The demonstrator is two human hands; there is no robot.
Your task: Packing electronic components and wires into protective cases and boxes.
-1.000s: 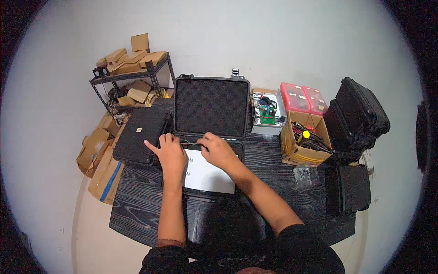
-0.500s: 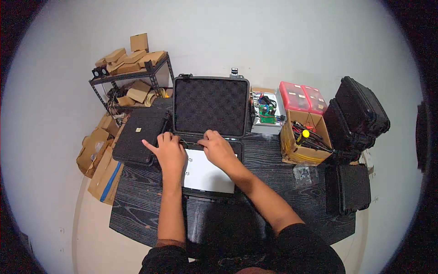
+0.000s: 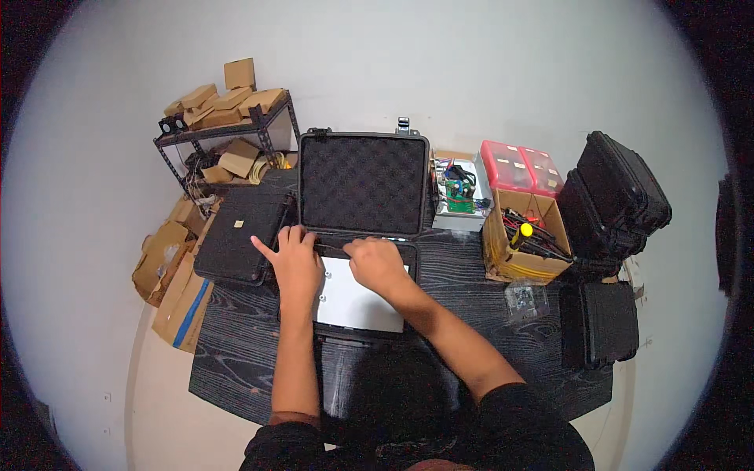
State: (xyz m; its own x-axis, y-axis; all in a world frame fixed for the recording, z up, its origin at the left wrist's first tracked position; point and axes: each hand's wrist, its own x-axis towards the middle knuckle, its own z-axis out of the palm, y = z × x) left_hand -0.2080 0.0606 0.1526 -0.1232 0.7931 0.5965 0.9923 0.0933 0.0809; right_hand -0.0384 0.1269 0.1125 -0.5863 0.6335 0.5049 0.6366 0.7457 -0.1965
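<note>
An open black hard case (image 3: 413, 253) lies on the table with its lid (image 3: 363, 182) up, lined with dark egg-crate foam. Set into its base is a white panel (image 3: 357, 297) bearing small round fittings near its left side. My left hand (image 3: 297, 261) rests at the base's back left corner, thumb stretched out to the left and fingers bent over the edge. Beyond the panel's far edge, the fingers of my right hand (image 3: 378, 265) are pinched together. A thin line, perhaps a wire, shows faintly between the hands; what the pinch holds is hidden.
Left of the open case lies a closed black case (image 3: 239, 239). To the right are a metal box with a green circuit board (image 3: 462, 196), red organizer boxes (image 3: 510, 166), a carton of tools (image 3: 528, 267), a clear plastic box (image 3: 526, 301) and stacked black cases (image 3: 620, 196).
My right hand has come slightly nearer, its fingers drawn in from the lid hinge toward the panel. My left hand has shifted a little to the right.
</note>
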